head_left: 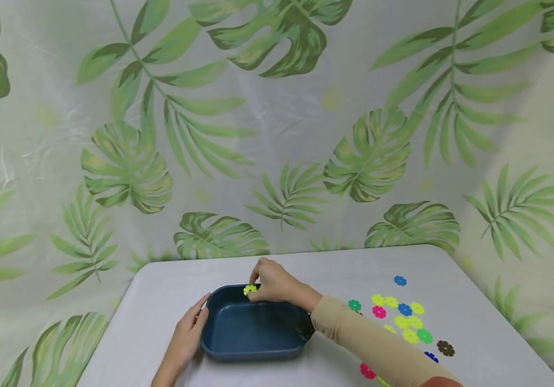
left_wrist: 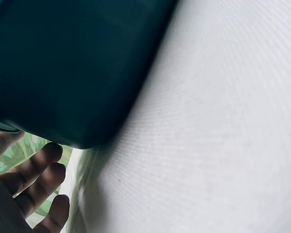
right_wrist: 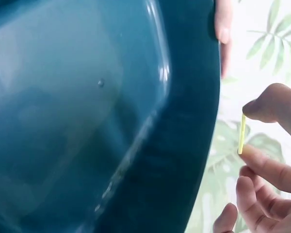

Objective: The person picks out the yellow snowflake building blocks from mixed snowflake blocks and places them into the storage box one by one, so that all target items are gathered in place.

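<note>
A dark blue rectangular basin (head_left: 257, 355) with rounded corners stands on the white table. My right hand (head_left: 279, 282) pinches a yellow notched plastic disc (head_left: 250, 290) between thumb and finger, above the basin's far rim. In the right wrist view the yellow disc (right_wrist: 242, 134) shows edge-on, just outside the rim, and the other fingers curl loosely. My left hand (head_left: 187, 333) rests against the basin's left side with its fingers extended. The left wrist view shows several of its fingers (left_wrist: 41, 182) spread below the basin's wall (left_wrist: 72, 97), not wrapped round it.
To the right of the basin several notched discs lie scattered: yellow (head_left: 410, 336), green (head_left: 424, 336), pink (head_left: 379, 312), blue (head_left: 400, 280) and brown (head_left: 446, 348). My right forearm (head_left: 368, 338) passes over some. Behind the table (head_left: 160, 285) hangs a leaf-patterned curtain (head_left: 296, 134).
</note>
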Available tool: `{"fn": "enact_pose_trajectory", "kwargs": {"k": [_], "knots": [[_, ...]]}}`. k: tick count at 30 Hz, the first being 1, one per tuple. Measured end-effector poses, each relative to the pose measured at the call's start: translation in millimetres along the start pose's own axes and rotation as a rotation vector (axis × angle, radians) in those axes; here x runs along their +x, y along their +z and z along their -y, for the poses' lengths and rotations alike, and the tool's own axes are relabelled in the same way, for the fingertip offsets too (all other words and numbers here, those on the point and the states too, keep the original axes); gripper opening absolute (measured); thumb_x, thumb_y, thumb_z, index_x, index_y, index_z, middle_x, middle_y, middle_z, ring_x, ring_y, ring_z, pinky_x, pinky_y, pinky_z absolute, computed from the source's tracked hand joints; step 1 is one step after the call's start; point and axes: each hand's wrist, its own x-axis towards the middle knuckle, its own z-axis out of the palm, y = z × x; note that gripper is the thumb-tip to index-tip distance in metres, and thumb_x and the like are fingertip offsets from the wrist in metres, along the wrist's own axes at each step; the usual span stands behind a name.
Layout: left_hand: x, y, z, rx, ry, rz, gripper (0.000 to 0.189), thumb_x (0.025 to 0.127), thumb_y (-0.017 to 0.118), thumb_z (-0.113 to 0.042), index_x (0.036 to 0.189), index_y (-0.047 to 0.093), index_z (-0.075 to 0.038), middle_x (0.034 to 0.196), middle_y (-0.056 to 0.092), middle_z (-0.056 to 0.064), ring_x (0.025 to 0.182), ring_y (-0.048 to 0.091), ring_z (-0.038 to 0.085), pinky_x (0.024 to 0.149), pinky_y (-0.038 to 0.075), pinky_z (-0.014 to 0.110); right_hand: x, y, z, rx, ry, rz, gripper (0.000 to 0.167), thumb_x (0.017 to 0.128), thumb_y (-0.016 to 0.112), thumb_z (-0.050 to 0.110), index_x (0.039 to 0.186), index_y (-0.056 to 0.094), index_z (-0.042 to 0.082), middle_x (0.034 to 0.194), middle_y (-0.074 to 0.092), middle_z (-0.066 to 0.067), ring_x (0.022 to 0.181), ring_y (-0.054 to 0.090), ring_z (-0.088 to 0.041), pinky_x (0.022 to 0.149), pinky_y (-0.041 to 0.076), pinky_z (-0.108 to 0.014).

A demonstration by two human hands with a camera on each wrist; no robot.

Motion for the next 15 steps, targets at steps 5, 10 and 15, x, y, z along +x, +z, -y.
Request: {"fn": "enact_pose_trajectory", "kwargs": {"k": [5, 10, 15], "knots": [[0.5, 0.8, 3.9, -0.004, 0.008, -0.005, 0.047, 0.11, 0.044, -0.039, 0.151, 0.051, -0.017, 0.133, 0.062, 0.01, 0.098, 0.059, 0.016, 0.09, 0.047, 0.042, 8.0, 8, 9, -0.02, -0.019, 0.034, 0.019, 0.081, 0.082, 0.029, 0.089, 0.079, 0.012, 0.094, 0.062, 0.001, 0.085, 0.052, -0.01, 0.076, 0.047, -0.026], [1.5, 0.4, 4.9, -0.01, -0.003, -0.002, 0.049, 0.109, 0.043, -0.043, 0.152, 0.05, -0.018, 0.136, 0.061, 0.01, 0.1, 0.059, 0.017, 0.092, 0.046, 0.045, 13.8, 12, 17, -0.039, -0.003, 0.07, 0.02, 0.08, 0.084, 0.032, 0.09, 0.078, 0.015, 0.096, 0.058, 0.001, 0.079, 0.047, -0.009, 0.069, 0.043, -0.024], [2.5, 0.0, 6.2, -0.012, -0.014, -0.001, 0.049, 0.109, 0.044, -0.043, 0.152, 0.049, -0.02, 0.133, 0.062, 0.009, 0.099, 0.059, 0.018, 0.092, 0.046, 0.045, 16.8, 19, 27, -0.072, 0.042, 0.105, 0.022, 0.079, 0.084, 0.038, 0.089, 0.078, 0.02, 0.096, 0.055, 0.004, 0.074, 0.048, -0.009, 0.062, 0.045, -0.026]]}}
